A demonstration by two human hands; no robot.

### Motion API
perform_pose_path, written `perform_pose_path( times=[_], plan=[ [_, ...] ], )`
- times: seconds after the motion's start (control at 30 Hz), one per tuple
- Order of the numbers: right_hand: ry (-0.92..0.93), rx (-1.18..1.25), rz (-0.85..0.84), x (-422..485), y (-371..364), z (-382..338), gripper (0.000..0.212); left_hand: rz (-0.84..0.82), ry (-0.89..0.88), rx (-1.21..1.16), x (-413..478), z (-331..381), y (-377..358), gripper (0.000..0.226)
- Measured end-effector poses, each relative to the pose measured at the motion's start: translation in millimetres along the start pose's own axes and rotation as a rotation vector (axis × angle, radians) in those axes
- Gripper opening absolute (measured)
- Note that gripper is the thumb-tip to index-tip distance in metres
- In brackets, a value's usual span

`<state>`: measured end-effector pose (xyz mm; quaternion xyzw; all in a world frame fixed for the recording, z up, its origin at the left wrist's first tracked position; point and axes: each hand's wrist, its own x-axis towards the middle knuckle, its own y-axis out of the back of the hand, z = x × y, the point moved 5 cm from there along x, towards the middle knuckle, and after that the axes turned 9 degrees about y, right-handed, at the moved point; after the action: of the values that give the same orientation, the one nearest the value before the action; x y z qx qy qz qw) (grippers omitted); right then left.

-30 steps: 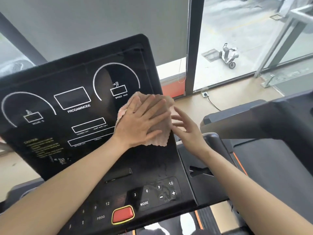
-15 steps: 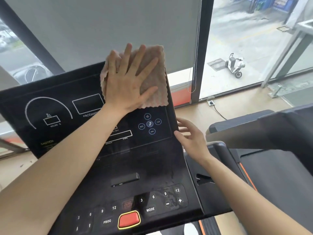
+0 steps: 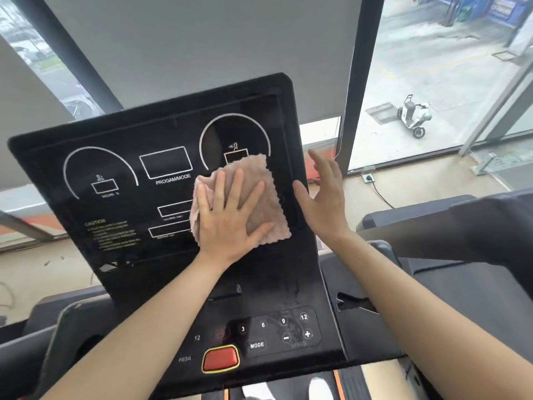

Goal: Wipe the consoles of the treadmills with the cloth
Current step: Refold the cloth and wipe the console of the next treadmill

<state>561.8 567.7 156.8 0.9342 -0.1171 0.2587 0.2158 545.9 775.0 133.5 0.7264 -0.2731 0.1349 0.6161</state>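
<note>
A black treadmill console (image 3: 121,157) with white dial outlines tilts up in front of me. My left hand (image 3: 227,215) lies flat, fingers spread, pressing a pinkish-beige cloth (image 3: 265,203) against the right half of the display, just under the speed dial. My right hand (image 3: 323,194) is held open at the console's right edge, its thumb on the front face and its fingers behind the rim. The cloth hides the small round buttons on the right of the panel.
Below the display a keypad (image 3: 277,330) and a red stop button (image 3: 220,357) sit on the lower panel. A second treadmill (image 3: 473,272) stands at the right. Window, grey blind and dark pillar (image 3: 357,82) are behind; a scooter (image 3: 415,115) is parked outside.
My left hand has slid the cloth down from the console's top right corner to the middle right of the display. My right hand has risen along the right edge.
</note>
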Motion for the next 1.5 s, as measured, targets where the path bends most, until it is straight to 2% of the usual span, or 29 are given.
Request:
perform_pose_path(
  times=[0.17, 0.3, 0.4, 0.5, 0.6, 0.77, 0.93, 1.13, 1.33, 1.5],
  plan=[
    [0.189, -0.167, 0.001, 27, -15, -29, 0.060, -0.038, 0.058, 0.009, -42, -1, -18, 0.092],
    [0.368, -0.449, 0.019, 61, -21, -51, 0.067, -0.021, 0.028, 0.020, -38, -8, -16, 0.091],
    [0.553, -0.535, -0.034, 88, -27, -74, 0.070, 0.008, 0.044, 0.021, -24, -21, -11, 0.089],
    [0.637, -0.586, -0.134, 106, -40, -89, 0.066, 0.020, 0.101, 0.024, 3, -41, -1, 0.089],
    [0.640, -0.591, -0.155, 110, -49, -90, 0.063, 0.028, 0.165, 0.026, 35, -64, 15, 0.090],
    [0.615, -0.554, -0.092, 108, -52, -92, 0.062, 0.064, 0.261, 0.058, 90, -105, 50, 0.088],
    [0.554, -0.586, -0.051, 106, -60, -98, 0.062, 0.078, 0.344, 0.042, 97, -111, 56, 0.086],
    [0.503, -0.663, -0.063, 105, -70, -101, 0.067, 0.038, 0.456, -0.019, 33, -93, 23, 0.093],
    [0.473, -0.677, -0.071, 102, -71, -101, 0.066, -0.099, 0.571, -0.071, -61, -51, -19, 0.101],
    [0.464, -0.664, -0.079, 101, -73, -103, 0.066, -0.189, 0.597, -0.051, -97, -33, -31, 0.102]
  ],
)
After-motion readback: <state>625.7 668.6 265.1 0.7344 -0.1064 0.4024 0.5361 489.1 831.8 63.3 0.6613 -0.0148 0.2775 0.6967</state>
